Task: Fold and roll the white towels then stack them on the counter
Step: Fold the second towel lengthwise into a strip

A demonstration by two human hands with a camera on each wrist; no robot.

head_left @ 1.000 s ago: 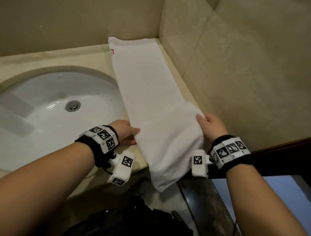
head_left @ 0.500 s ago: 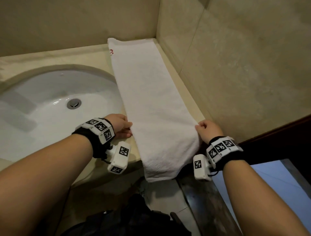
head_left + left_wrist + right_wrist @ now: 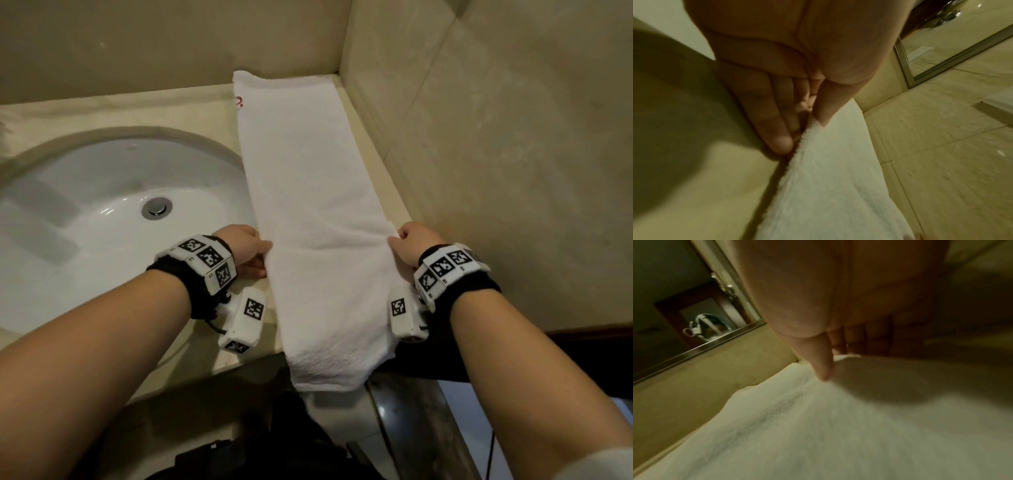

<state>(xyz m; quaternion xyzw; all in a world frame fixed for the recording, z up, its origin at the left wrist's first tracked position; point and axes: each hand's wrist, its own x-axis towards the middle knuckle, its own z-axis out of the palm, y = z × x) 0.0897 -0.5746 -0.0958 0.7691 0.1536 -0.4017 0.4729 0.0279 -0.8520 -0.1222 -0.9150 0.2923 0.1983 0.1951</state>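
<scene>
White towel [image 3: 308, 212] lengthwise on counter [image 3: 191, 106], both hands — left hand [image 3: 245, 248], right hand [image 3: 409, 245] — pinching its side edges

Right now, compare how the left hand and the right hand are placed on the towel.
The left hand pinches the white towel at its sink-side edge; the right hand pinches the wall-side edge. The left hand lies over bare counter beside the sink, whereas the right hand sits at the counter's end by the tiled wall. Both grip at about the same level, thumb on top.
</scene>
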